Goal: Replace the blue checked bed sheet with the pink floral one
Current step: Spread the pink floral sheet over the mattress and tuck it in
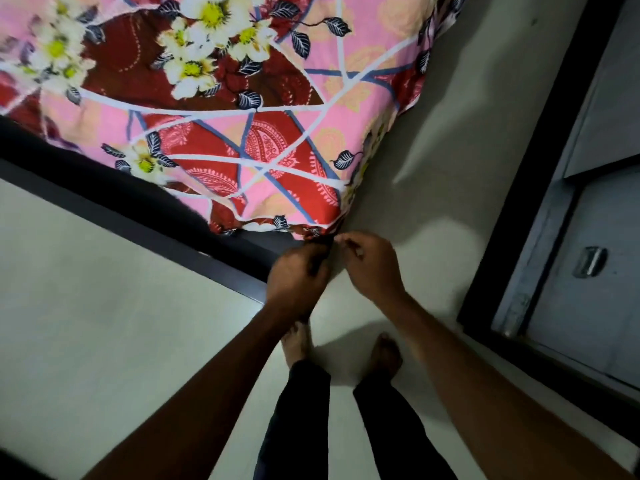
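Note:
The pink floral sheet (242, 109) with red patches and white flowers covers the bed across the upper half of the head view. Its near corner hangs down at the bed's corner. My left hand (298, 278) grips that corner of the sheet at the dark bed frame (138, 216), fingers curled round the cloth. My right hand (370, 265) is just beside it, its fingers curled and pinching at the same corner edge. The blue checked sheet is not in view.
Pale floor (86, 323) lies below and left of the bed. My bare feet (384, 355) stand on it near the bed corner. A grey cabinet or door (588, 237) with a metal handle and dark frame stands close on the right.

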`<state>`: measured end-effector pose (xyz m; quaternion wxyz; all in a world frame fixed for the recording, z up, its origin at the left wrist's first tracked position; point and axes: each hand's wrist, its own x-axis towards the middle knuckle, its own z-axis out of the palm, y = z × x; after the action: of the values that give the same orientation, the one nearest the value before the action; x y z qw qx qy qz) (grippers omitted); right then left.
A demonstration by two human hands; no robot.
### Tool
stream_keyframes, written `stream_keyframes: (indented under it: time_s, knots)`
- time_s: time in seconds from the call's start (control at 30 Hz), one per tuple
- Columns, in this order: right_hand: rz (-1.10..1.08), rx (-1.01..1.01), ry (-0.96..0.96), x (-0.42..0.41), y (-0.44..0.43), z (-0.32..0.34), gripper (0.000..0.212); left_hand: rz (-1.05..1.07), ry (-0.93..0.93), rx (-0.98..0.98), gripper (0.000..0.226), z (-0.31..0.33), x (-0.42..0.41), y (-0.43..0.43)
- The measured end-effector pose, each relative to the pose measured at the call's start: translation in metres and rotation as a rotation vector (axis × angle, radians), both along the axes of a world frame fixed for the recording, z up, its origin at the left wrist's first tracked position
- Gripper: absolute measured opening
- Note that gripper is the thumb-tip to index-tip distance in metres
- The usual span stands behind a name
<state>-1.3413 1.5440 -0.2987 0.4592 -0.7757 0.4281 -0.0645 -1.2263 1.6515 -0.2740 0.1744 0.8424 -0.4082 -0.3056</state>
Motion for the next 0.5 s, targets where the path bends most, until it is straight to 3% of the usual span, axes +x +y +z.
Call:
stream_keyframes:
  time_s: [0.13,0.27,0.33,0.43,0.5]
  knots:
    - [0.115,0.087,-0.082,0.027,0.055,0.019,0.028,-0.146,-0.221,-0.012,0.035,0.014,0.081,0.054]
    - [0.259,0.17,-0.075,0.1,0.091,0.022,0.038,-0.304,-0.345,0.205,0.055,-0.002,0.179,0.074]
    - [0.298,0.116,-0.018,0.144,0.105,0.014,0.044,-0.479,-0.333,0.24,0.067,-0.012,0.215,0.067]
    - [0.31,0.044,0.149,0.193,0.118,-0.016,0.051,-0.67,-0.25,0.206,0.061,-0.033,0.245,0.053]
    - [0.317,-0.029,0.312,0.21,0.119,-0.042,0.062,-0.752,-0.295,0.242,0.059,-0.05,0.261,0.046]
